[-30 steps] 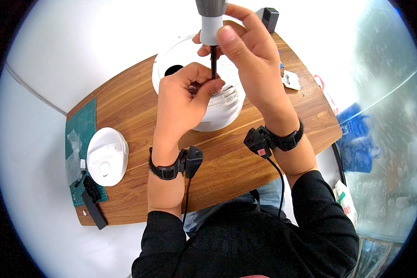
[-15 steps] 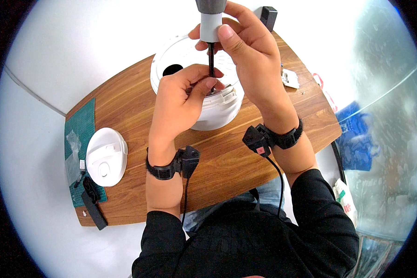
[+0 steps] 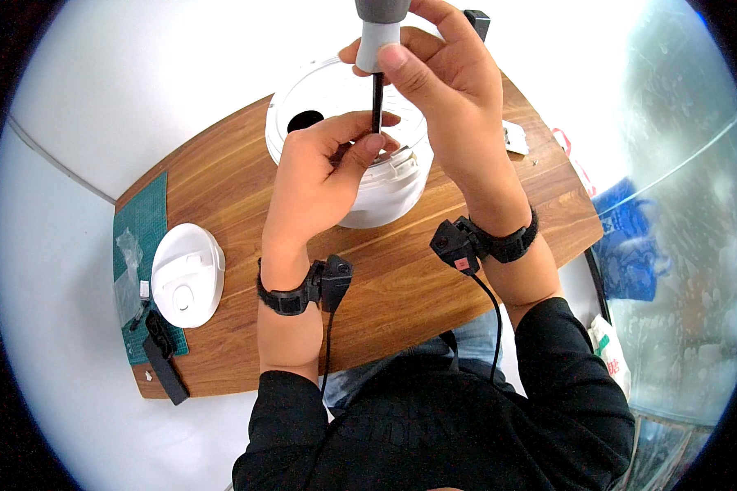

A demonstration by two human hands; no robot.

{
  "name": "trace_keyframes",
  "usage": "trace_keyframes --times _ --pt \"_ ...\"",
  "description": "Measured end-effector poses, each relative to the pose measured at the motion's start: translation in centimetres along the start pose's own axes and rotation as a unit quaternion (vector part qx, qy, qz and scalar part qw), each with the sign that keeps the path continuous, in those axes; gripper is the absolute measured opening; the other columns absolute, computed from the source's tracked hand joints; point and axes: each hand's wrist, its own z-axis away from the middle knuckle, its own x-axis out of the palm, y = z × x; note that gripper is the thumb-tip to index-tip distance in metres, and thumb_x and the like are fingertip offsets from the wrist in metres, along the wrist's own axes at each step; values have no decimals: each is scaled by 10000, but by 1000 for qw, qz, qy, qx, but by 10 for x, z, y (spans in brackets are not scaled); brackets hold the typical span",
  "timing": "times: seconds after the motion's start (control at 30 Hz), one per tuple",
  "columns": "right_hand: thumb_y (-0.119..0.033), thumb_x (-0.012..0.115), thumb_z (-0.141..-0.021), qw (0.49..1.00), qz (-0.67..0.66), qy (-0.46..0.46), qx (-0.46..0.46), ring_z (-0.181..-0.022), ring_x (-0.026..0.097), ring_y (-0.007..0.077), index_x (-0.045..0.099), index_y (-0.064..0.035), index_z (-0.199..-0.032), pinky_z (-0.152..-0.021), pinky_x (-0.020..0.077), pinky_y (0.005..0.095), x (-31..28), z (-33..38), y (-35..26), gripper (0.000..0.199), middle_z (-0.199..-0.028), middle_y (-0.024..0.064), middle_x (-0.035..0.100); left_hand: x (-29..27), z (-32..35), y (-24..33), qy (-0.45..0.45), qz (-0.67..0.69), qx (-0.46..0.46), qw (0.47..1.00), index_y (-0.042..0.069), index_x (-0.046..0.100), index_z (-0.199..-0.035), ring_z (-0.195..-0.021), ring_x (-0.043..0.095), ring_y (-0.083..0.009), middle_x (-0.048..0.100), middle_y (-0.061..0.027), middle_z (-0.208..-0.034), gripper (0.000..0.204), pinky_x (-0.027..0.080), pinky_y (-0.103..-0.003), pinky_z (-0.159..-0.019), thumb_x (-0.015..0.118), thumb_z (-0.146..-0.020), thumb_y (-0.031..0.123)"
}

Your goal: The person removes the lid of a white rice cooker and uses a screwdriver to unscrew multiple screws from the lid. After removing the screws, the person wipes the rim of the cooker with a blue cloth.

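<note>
Steadily enough, your right hand [image 3: 454, 94] curls round an upright screwdriver [image 3: 377, 45], thumb and fingers closed on its light-grey collar.

Your left hand [image 3: 313, 176] is half curled, thumb and forefinger close about the lower end of the slim black shaft; you cannot tell from this view whether they pinch it or something small beneath. Under both hands sits a round, smooth white tub [image 3: 385, 204], apparently plastic, with a dark round opening [image 3: 306, 122] in its top, resting on the brown wood-grain table [image 3: 393, 282]. Well off to your left, a glossy white oval cover [image 3: 190, 266] overlaps a green gridded mat [image 3: 151, 204], beside a crinkled clear bag [image 3: 127, 254].
</note>
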Motion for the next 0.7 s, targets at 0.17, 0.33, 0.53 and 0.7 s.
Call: trace_keyframes --times 0.17,0.33,0.53,0.7 --pt "-210 741 -915 997 -19 28 -76 -794 630 96 637 24 -1122 -687 517 233 8 -3 13 329 -931 88 697 -2 -1 0 -6 -26 -6 1000 -18 708 -964 -712 675 -119 736 -92 -784 107 503 -253 -647 715 -868 29" --pt "-254 783 -878 951 267 41 -148 -691 605 99 652 12 -1004 -605 492 236 6 -4 -1 322 -826 71 661 4 1 3 36 -66 19 997 -27 691 -876 -660 661 -104 732 -101 -757 83 495 -238 -612 747 -847 27" --pt "-268 818 -836 932 343 32 -108 -750 661 147 642 10 -1033 -655 519 248 -1 -4 -10 383 -851 95 684 5 0 6 33 -111 -18 993 -21 664 -847 -701 622 -91 675 -37 -742 99 492 -242 -637 759 -837 5" --pt "-82 654 -961 993 108 34 -27 -961 660 158 340 64 -1405 -794 556 290 1 1 -15 563 -1047 163 685 6 -1 4 51 -119 10 992 -11 668 -870 -647 627 -101 691 -55 -725 150 507 -236 -623 794 -807 39"
